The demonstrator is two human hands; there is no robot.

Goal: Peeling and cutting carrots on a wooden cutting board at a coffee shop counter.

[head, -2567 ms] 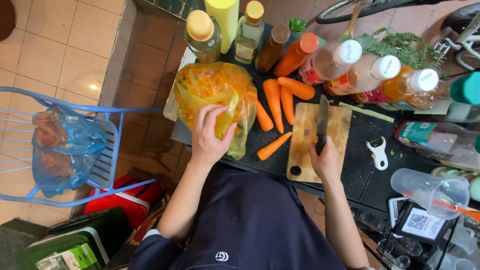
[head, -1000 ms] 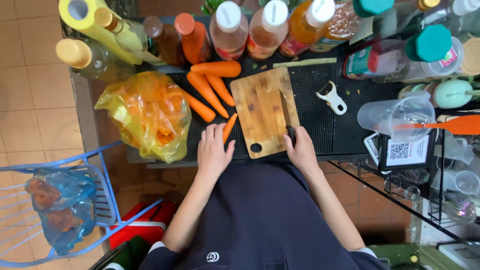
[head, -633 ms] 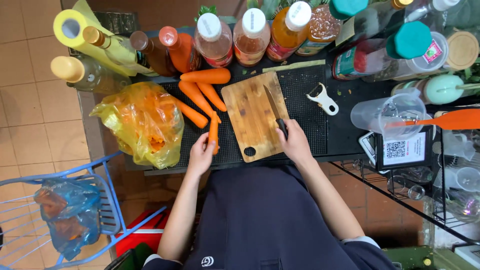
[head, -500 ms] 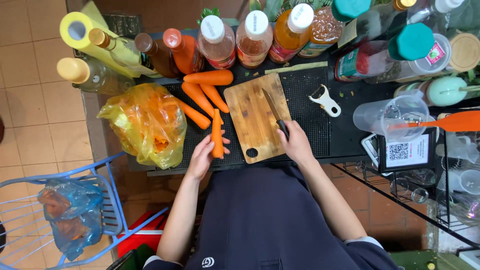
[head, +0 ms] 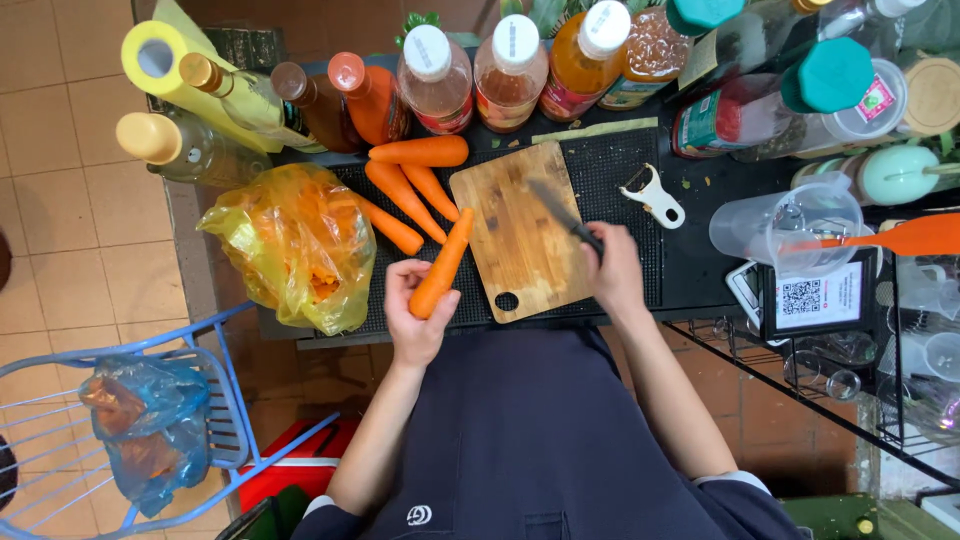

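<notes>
Left hand (head: 415, 318) grips a long orange carrot (head: 441, 264), tip at the edge of the wooden cutting board (head: 520, 235); right hand (head: 612, 270) is closed on the black-handled knife (head: 566, 214). I'd lay it flat and curl my fingertips before cutting.

Your left hand (head: 418, 318) has let go of the yellow bag (head: 300, 245) and now grips a carrot (head: 441, 265), lifted beside the cutting board (head: 520, 230). Your right hand (head: 612, 270) has drawn the knife (head: 566, 218) back, blade angled across the board.

Matt wooden cutting board (head: 520, 235), glossy crinkled yellow plastic bag (head: 295, 245), black ribbed mat (head: 690, 255).
</notes>
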